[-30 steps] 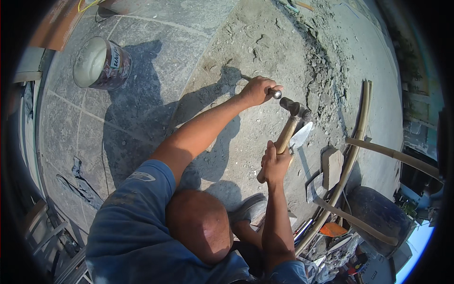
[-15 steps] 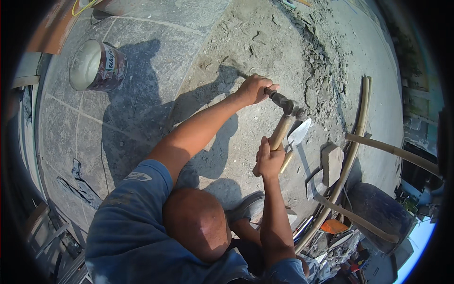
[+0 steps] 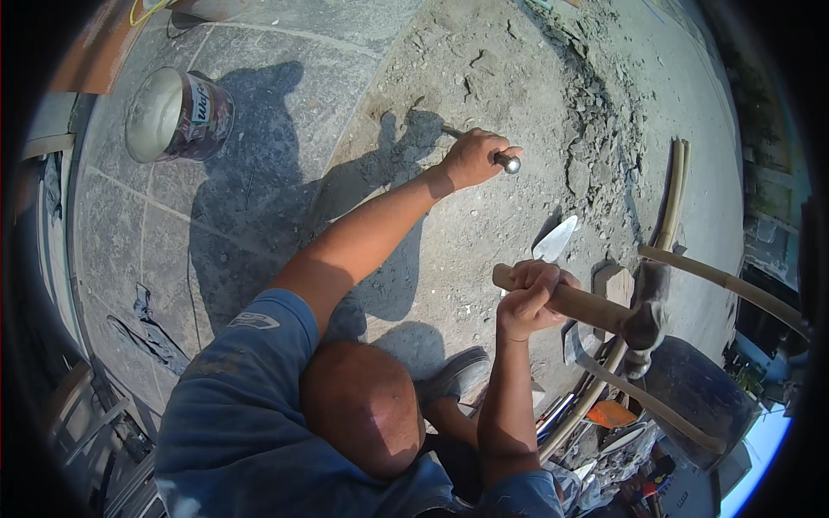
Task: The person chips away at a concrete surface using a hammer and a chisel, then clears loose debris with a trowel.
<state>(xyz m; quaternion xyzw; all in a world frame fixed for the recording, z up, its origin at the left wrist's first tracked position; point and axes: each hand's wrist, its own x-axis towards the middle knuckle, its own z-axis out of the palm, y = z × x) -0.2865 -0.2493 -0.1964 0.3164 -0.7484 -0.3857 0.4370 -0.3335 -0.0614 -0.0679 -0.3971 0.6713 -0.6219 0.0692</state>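
Note:
My left hand [image 3: 472,159] is wrapped round a metal chisel [image 3: 511,164]. Its rounded end sticks out toward the right, and its thin far end points at the rough, broken ground near the tile edge. My right hand [image 3: 534,298] grips the wooden handle of a hammer [image 3: 646,321], whose dark metal head is out to the right, apart from the chisel. Just beyond the right hand lies a trowel [image 3: 555,238] with a pale pointed blade, its handle hidden behind that hand. My bent knee [image 3: 361,406] is between the arms.
A round bucket [image 3: 192,116] stands on grey tiles at the upper left. Broken rubble [image 3: 591,129] runs along the upper right. Bamboo poles [image 3: 673,194] and a dark barrel [image 3: 698,388] are on the right. Black plastic scraps [image 3: 151,332] lie lower left.
The hammer has swung back from the chisel toward the right, its head now beside the bamboo. My right hand has shifted slightly right; the left keeps its hold on the chisel.

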